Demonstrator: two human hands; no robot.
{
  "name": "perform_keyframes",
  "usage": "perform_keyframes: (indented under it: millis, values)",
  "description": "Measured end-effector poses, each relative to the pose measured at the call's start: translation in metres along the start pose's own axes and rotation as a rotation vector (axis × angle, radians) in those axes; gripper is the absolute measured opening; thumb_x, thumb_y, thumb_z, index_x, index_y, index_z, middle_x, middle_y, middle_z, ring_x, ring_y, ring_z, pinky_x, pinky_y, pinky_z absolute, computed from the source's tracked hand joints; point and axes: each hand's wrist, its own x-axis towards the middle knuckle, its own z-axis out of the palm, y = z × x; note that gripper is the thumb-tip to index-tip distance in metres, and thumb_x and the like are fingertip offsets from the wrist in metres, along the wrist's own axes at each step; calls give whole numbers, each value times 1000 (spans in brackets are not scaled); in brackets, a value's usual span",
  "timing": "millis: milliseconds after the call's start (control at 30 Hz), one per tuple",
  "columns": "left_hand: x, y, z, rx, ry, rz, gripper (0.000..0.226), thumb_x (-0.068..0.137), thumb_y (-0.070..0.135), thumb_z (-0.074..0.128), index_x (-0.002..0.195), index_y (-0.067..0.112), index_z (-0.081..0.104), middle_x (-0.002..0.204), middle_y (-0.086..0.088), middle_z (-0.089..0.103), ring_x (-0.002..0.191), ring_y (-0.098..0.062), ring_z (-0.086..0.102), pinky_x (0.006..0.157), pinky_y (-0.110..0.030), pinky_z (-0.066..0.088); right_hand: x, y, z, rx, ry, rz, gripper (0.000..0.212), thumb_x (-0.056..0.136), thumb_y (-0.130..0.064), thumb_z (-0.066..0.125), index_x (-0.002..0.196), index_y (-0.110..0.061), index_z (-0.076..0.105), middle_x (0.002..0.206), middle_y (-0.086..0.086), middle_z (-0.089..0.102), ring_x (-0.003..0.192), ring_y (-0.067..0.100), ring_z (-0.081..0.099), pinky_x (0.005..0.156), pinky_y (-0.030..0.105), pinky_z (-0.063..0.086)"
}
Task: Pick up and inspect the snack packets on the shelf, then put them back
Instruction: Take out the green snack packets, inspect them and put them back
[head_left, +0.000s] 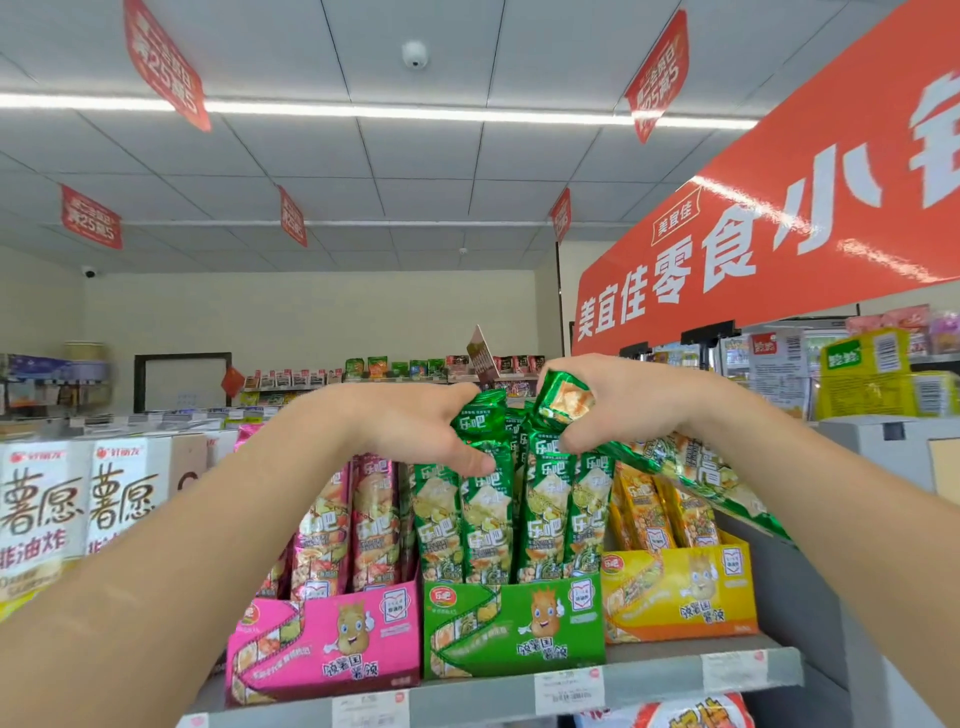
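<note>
Lifted packet: a long, glossy green foil snack packet (566, 402) is in the right hand (628, 400), its long axis slanting down and outward under that wrist.
Row: upright green foil packets (488, 519) stand in the green cardboard display box (514, 629) just below both hands.
Right hand: fingers curled round the lifted packet's top end.
Left hand (415, 426): pinches a standing packet's top, thumb on its front.
Likely next: swing it upright into the row, right hand nearer.
</note>
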Motion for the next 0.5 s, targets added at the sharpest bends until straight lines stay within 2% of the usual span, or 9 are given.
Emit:
perform_keyframes:
  millis: [67, 133, 200, 333, 433, 500]
  values:
    - [12, 2, -5, 5, -40, -42, 101, 85, 63, 58, 154, 24, -4, 163, 5, 0, 149, -16, 8, 117, -31, 9, 2, 0, 0, 11, -2, 16, 44, 79, -21, 72, 114, -25, 45, 90, -6, 54, 68, 17, 55, 59, 35, 44]
    - [23, 4, -8, 12, -61, -77, 101, 85, 62, 58, 154, 24, -4, 163, 3, 1, 149, -18, 8, 118, -36, 10, 5, 1, 0, 21, -8, 40, 52, 80, -23, 72, 123, -27, 44, 99, -1, 56, 73, 22, 58, 60, 38, 47]
    - [34, 7, -10, 35, -72, -101, 99, 86, 60, 59, 154, 24, -3, 163, 1, 4, 149, -22, 12, 118, -40, 15, 9, 3, 0, 45, -12, 29, 42, 80, -22, 72, 112, -25, 45, 96, 2, 58, 68, 20, 53, 58, 35, 42]
    - [50, 17, -9, 100, -51, -123, 88, 90, 50, 59, 152, 30, 0, 160, -7, 21, 140, -29, 31, 112, -43, 29, 13, 5, 1, 109, -11, -8, 33, 79, -17, 73, 105, -16, 54, 85, 7, 57, 66, 19, 49, 58, 35, 39]
    - [59, 28, -4, 259, 14, -130, 78, 94, 47, 52, 153, 23, 7, 155, -10, 31, 134, -31, 39, 106, -42, 35, 12, 7, 2, 136, 0, -17, 30, 78, -15, 73, 101, -14, 54, 78, 4, 55, 62, 17, 48, 55, 33, 38]
    - [64, 34, -2, 357, 49, -145, 74, 95, 49, 50, 153, 15, 19, 153, -9, 36, 135, -30, 40, 105, -40, 36, 11, 8, 3, 144, 15, -15, 30, 78, -16, 73, 101, -12, 53, 75, 3, 54, 57, 14, 46, 49, 29, 37]
